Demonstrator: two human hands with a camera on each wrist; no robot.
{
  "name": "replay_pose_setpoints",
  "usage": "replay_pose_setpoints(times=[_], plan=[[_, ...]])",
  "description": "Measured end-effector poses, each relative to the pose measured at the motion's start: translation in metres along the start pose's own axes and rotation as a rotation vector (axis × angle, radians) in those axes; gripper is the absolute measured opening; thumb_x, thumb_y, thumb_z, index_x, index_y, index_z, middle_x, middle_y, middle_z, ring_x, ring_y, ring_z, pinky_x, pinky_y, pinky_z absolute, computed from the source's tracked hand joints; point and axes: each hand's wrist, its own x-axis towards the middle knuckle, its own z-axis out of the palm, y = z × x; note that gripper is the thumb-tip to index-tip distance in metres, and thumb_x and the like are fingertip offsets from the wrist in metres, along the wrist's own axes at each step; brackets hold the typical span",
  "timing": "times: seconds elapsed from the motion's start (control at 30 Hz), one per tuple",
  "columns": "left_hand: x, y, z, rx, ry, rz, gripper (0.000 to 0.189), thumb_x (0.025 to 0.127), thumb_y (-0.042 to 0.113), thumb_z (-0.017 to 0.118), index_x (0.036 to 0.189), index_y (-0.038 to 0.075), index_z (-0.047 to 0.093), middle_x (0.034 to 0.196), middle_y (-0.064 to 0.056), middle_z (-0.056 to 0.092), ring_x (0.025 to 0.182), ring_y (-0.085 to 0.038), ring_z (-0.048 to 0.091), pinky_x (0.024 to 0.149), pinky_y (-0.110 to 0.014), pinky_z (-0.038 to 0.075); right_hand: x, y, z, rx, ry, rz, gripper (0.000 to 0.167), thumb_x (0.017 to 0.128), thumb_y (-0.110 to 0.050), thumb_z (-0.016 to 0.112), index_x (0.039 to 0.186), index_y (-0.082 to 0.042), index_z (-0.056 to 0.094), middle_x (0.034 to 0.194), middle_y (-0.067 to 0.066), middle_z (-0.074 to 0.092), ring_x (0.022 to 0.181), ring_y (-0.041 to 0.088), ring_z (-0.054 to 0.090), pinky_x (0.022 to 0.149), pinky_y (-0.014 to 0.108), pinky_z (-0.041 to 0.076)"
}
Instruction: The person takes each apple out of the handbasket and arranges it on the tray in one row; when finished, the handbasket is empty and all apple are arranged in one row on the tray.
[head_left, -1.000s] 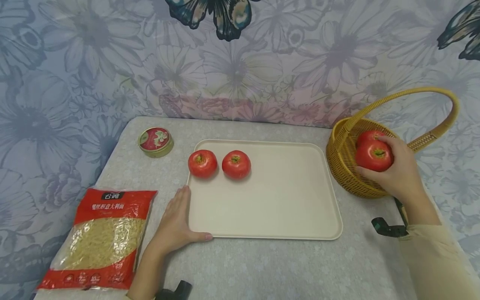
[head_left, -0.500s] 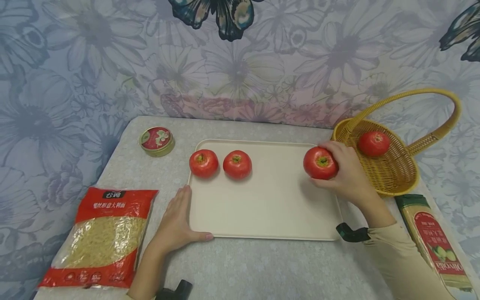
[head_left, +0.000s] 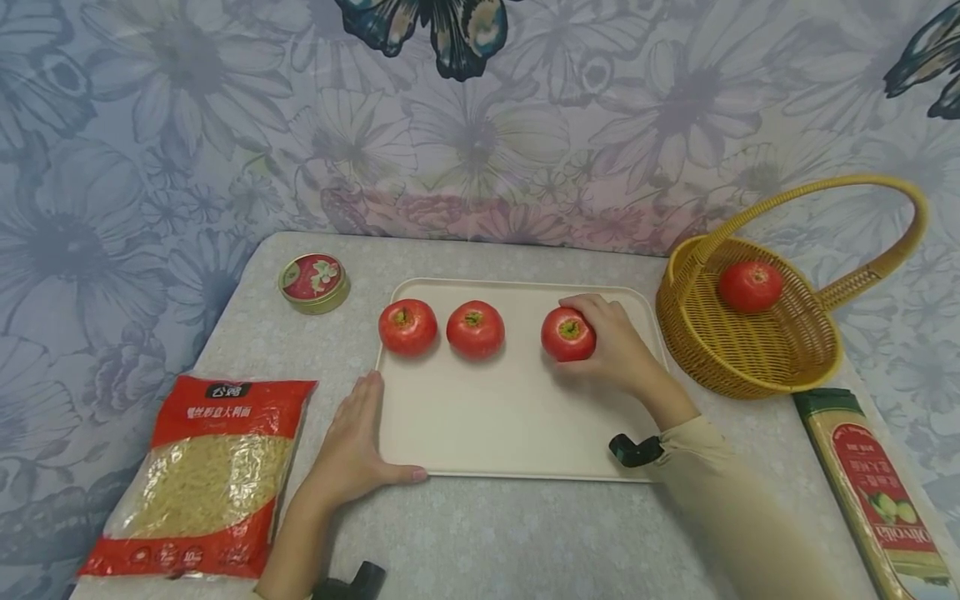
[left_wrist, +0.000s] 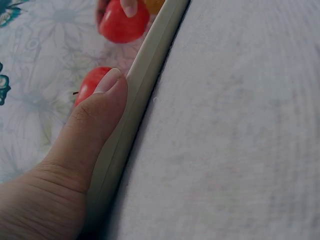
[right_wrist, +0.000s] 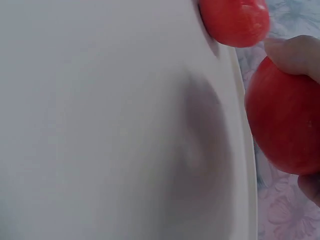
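Note:
My right hand [head_left: 611,346] grips a red tomato [head_left: 567,334] over the right half of the cream tray [head_left: 517,425]; in the right wrist view the held tomato [right_wrist: 285,117] hangs above its shadow on the tray. Two more tomatoes, a left one [head_left: 407,327] and a middle one [head_left: 476,329], sit side by side at the tray's back left. With fingers straight along the left edge and thumb on the front edge, my left hand [head_left: 356,450] rests against the tray's front left corner. In the left wrist view its thumb [left_wrist: 92,117] lies on the rim.
A yellow wicker basket [head_left: 720,358] with a tall handle holds one tomato [head_left: 750,287] at the right. An Olivolia packet [head_left: 873,492] lies in front of it. To the left are a red pasta bag [head_left: 202,479] and a round tin [head_left: 313,283]. A floral cloth hangs behind.
My right hand has lifted a tomato from the basket and carried it left over the tray. The packet by the basket has come into view. My left hand stays at the tray corner.

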Motion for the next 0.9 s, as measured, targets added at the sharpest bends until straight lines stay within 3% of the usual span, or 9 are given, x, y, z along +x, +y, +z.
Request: replay_pose_setpoints(times=[0.33,0.9], plan=[[-0.001,-0.001,0.001,0.003,0.0,-0.003,0.159,0.044,0.071,0.088,0.16,0.011,-0.001,0.167,-0.018,0.005,0.155,-0.038,0.005,0.123,-0.061,0.009,0.02,-0.003,0.021,0.008,-0.088,0.055,0.09,0.065,-0.035,0.092,0.142,-0.021,0.048,0.143,0.001,0.048,0.124,0.027,0.042,0.101,0.054,0.049],[0.0,-0.001,0.001,0.003,-0.001,-0.001,0.159,0.044,0.072,0.088,0.161,0.012,-0.002,0.168,-0.018,0.004,0.155,-0.037,0.004,0.124,-0.061,0.008,0.033,-0.002,0.027,0.084,-0.131,0.092,0.097,0.064,-0.039,0.094,0.143,-0.02,0.042,0.144,0.004,0.045,0.133,0.028,0.043,0.108,0.055,0.045]])
